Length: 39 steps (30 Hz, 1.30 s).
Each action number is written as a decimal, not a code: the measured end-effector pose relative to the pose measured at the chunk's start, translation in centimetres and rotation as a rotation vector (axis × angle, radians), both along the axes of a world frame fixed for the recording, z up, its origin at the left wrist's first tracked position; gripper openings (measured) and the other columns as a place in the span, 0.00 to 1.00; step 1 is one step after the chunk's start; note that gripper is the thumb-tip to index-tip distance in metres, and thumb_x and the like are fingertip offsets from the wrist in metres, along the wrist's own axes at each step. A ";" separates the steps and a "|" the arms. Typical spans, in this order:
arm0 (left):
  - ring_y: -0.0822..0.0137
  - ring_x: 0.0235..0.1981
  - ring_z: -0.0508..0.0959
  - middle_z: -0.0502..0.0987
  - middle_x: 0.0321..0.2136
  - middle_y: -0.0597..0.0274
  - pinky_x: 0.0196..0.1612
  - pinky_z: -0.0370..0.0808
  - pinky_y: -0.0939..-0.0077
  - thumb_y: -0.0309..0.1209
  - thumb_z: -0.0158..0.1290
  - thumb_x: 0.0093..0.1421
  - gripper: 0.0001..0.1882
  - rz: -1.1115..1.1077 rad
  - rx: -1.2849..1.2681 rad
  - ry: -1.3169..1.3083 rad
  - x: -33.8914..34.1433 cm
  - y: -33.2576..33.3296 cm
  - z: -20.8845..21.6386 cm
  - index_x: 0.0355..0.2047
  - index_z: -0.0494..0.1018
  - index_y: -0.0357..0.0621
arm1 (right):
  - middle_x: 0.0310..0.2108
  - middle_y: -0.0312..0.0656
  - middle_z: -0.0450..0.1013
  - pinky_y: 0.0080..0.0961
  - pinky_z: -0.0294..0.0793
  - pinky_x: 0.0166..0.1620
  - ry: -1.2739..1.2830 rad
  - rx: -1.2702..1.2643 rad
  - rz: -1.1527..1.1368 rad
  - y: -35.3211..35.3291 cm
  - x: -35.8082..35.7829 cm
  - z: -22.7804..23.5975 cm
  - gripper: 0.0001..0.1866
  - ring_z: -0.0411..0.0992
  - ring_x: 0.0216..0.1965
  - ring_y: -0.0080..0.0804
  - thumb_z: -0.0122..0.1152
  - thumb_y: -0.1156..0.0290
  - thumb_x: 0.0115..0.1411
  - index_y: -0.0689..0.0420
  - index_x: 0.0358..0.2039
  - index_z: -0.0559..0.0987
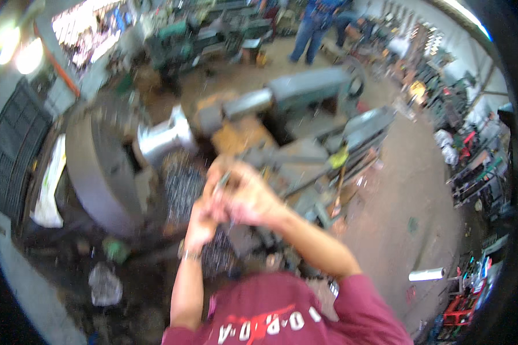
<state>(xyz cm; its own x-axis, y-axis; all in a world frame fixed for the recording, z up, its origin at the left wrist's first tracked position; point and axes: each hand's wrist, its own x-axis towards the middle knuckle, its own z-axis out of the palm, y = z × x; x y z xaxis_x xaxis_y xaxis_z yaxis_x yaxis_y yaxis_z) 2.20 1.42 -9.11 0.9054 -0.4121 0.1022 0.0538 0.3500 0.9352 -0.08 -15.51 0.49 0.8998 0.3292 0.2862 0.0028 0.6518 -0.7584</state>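
My left hand (203, 217) and my right hand (246, 196) meet in front of me, over the bed of a large lathe. Both have their fingers curled in, close against each other. A small, thin, silvery piece (223, 181) shows between the fingers; motion blur hides its kind. Just beyond my hands, a shiny turned metal workpiece (166, 141) sits at the big round chuck (101, 167). Dark metal shavings (184, 187) lie heaped below it, beside my left hand.
The tailstock (308, 86) stands at the far end of the lathe. A brush-like tool with a yellow-green part (338, 158) lies to the right. Farther off are other machines (207, 37) and a person in blue (313, 29). A white roll (426, 274) lies on the floor at right.
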 end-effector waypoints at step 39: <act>0.62 0.36 0.81 0.80 0.36 0.55 0.45 0.83 0.62 0.15 0.57 0.62 0.04 0.041 0.136 -0.571 -1.4 -1.2 3.6 0.37 0.77 0.31 | 0.31 0.41 0.79 0.25 0.74 0.33 -0.635 -1.114 0.332 -5.2 -0.5 8.8 0.19 0.74 0.30 0.24 0.58 0.58 0.68 0.64 0.38 0.82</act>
